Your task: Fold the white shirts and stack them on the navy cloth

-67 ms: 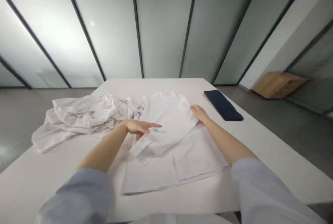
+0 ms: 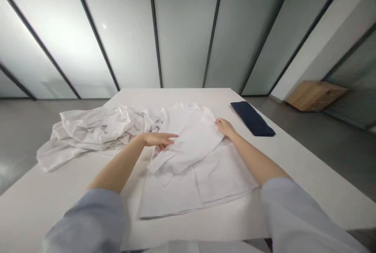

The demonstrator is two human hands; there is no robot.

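A white shirt-like garment (image 2: 188, 182) lies spread on the table, its hem toward me and its collar end away. A folded-over part of it, perhaps a sleeve, crosses its middle. My left hand (image 2: 158, 139) is over its left side, index finger stretched out and other fingers partly bent below; nothing shows in its grasp. At the right edge of the garment, my right hand (image 2: 225, 127) has its fingers closed on the cloth. The fingertips there are partly hidden.
A crumpled heap of white cloth (image 2: 96, 129) lies on the left and touches the garment. A dark blue folded cloth (image 2: 252, 119) rests near the right edge of the white table (image 2: 296, 178). A wooden cabinet (image 2: 315, 95) stands on the floor beyond.
My left hand has shifted slightly left and away from me, its index finger drawing back over the cloth. My right hand has hardly moved.
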